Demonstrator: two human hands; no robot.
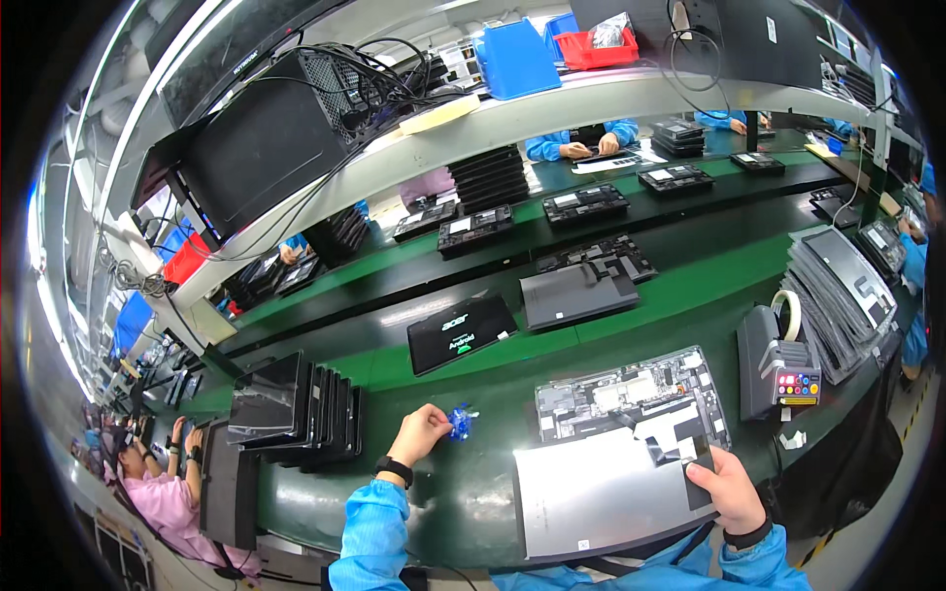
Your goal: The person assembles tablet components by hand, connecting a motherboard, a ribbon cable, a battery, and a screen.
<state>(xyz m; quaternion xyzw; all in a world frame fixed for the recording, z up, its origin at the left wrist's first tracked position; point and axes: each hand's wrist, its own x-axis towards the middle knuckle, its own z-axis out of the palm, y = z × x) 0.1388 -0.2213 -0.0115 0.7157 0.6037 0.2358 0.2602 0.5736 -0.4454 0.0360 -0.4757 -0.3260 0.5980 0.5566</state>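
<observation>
My left hand (422, 433) is over the green bench, its fingertips pinched together at the edge of a small heap of blue plastic bits (460, 423). Whatever lies between those fingertips is too small to make out. A silver-grey tablet screen panel (596, 497) lies back side up in front of me. My right hand (731, 490) grips its right edge, thumb on top. Directly behind it is an opened tablet body (631, 392) with bare circuit boards and black flex cables, partly overlapped by the panel.
Upright dark screens (305, 404) are stacked left. A tape dispenser (774, 364) and layered grey panels (838, 295) stand right. Behind are a lit tablet (461, 333) and a grey panel (581, 295). Opened tablets (586, 204) line a conveyor; a shelf (552, 106) overhangs it. Co-workers sit beyond.
</observation>
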